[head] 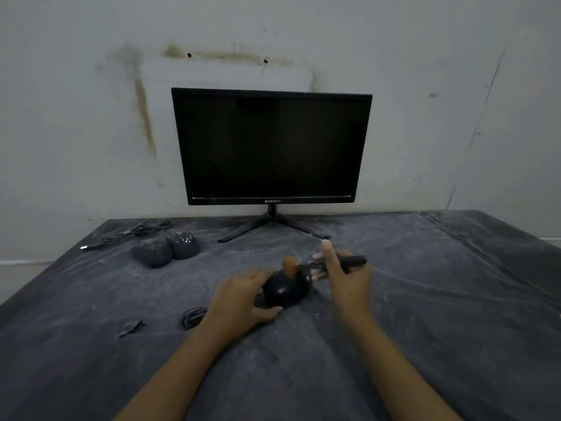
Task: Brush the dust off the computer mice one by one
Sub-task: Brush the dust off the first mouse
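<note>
Mouse (287,290) in the middle of the table, black, and my left hand (243,302) grips it: fingers curled over its left side, thumb tucked at the near edge, holding it on the dusty dark sheet (425,299). My right hand (344,278) pinches the one brush (355,261) by its black handle, one finger sticking up, a bit blurred. The orange bristles (290,265) touch the far top of the mouse.

Out to the left lies a coiled cable (191,317) just beside my wrist, and a small dark scrap (130,328) beyond it. Further back on the left are two more mice (151,253), touching each other, both speckled white with dust. That makes three mice in all. Behind those two sits a loose cable bundle (133,233). Straight ahead is one monitor (271,147), screen dark, on its splayed stand against the stained wall (91,117).
</note>
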